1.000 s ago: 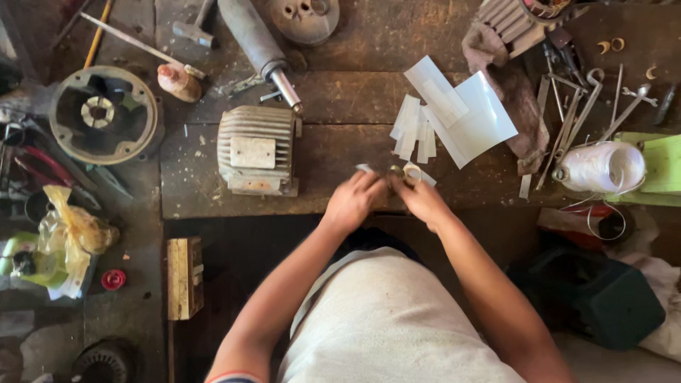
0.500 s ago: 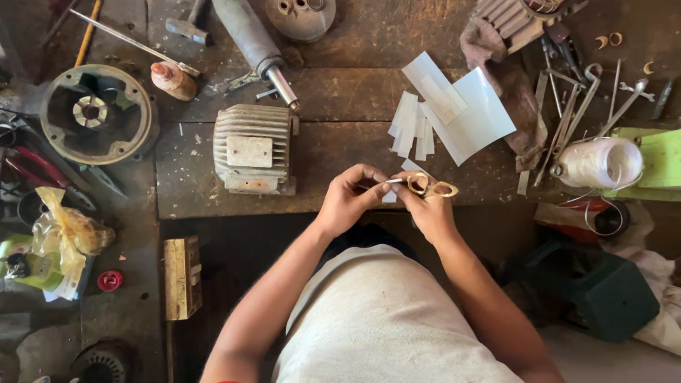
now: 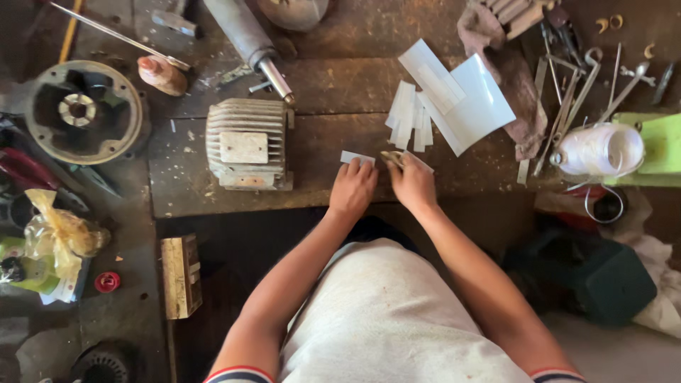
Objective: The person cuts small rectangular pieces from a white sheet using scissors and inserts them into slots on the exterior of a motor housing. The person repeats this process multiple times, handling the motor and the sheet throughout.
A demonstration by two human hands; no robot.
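The left hand (image 3: 352,188) pinches a white strip (image 3: 356,157) lying crosswise at the bench (image 3: 326,135) edge, while the right hand (image 3: 413,183), just beside it, grips what look like scissors (image 3: 392,157).

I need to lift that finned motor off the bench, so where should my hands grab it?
Grip the motor by its two ribbed flanks, one hand from each side. It lies flat on the bench with a smooth plate on top that offers no hold, while the fins give purchase. It looks heavy, so probably use both hands; the left hand is nearer.
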